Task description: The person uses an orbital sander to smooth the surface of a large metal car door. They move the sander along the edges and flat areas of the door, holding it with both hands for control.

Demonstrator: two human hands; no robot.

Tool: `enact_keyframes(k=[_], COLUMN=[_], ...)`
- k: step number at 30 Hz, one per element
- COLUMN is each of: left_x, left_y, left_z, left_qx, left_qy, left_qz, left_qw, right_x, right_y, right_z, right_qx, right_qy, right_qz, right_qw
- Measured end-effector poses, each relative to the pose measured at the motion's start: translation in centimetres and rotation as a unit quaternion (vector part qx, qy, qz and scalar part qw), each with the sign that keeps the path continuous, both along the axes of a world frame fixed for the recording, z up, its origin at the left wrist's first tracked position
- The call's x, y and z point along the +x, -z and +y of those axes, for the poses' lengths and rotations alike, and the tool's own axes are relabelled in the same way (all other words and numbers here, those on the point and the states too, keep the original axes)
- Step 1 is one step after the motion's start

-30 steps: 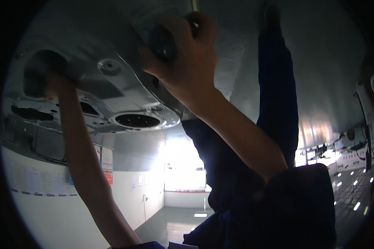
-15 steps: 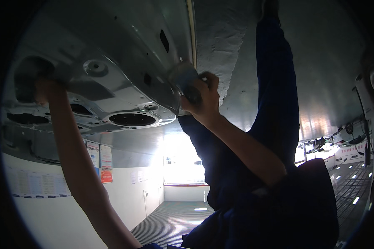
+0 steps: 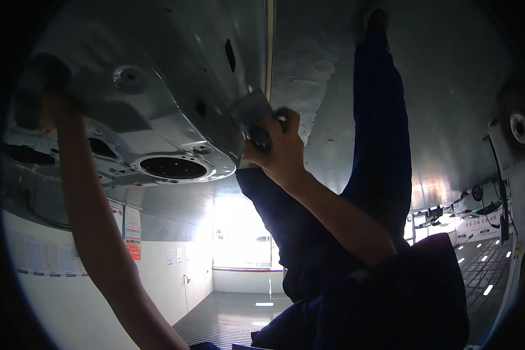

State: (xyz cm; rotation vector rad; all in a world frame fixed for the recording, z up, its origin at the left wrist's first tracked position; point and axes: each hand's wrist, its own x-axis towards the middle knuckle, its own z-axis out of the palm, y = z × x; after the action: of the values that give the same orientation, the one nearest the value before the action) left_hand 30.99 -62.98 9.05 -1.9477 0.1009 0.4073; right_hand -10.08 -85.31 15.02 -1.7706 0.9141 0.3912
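A grey sheet-metal car door panel (image 3: 149, 125), with stamped recesses and a large round hole, fills the upper left of the head view. My right hand (image 3: 280, 143) is closed around a blocky grey-blue hand tool (image 3: 256, 111) with a dark rounded part. The tool lies against the panel's right edge; its exact kind is blurred. At the far left, my left hand (image 3: 58, 111) reaches to a dark recess (image 3: 38, 87) in the panel. Shadow hides its fingers, so their grip does not show.
A pale strip (image 3: 269, 46) runs beside the panel's edge. My dark blue trouser leg (image 3: 379, 116) extends over the grey floor (image 3: 449, 116). Posters (image 3: 132, 233) hang on a white wall (image 3: 157, 280). Wheeled equipment (image 3: 472, 198) stands at the right.
The whole view has shifted a little, with the panel's lower corner and wall now further left. My right hand and the tool stay at the panel's edge, slightly lower left in the picture.
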Motion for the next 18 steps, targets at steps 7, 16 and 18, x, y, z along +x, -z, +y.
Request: enact_keyframes(k=[7,16,18], left_x=[2.9,1.1,1.1], left_y=[2.2,0.4,0.5], left_z=[8.1,1.3,1.3], left_qx=[-0.125,0.026,0.014], left_qy=[-0.077,-0.039,-0.042], left_qz=[-0.108,-0.009,-0.015], left_qw=[0.983,0.999,0.999], right_x=[-0.2,19.8,21.1], right_y=[1.1,-0.1,-0.5], right_z=[0.0,-9.6,-11.0], right_qx=[-0.017,-0.102,-0.061], right_qy=[0.001,0.125,0.144], right_qz=[-0.070,-0.234,-0.262], right_qw=[0.997,0.959,0.952])
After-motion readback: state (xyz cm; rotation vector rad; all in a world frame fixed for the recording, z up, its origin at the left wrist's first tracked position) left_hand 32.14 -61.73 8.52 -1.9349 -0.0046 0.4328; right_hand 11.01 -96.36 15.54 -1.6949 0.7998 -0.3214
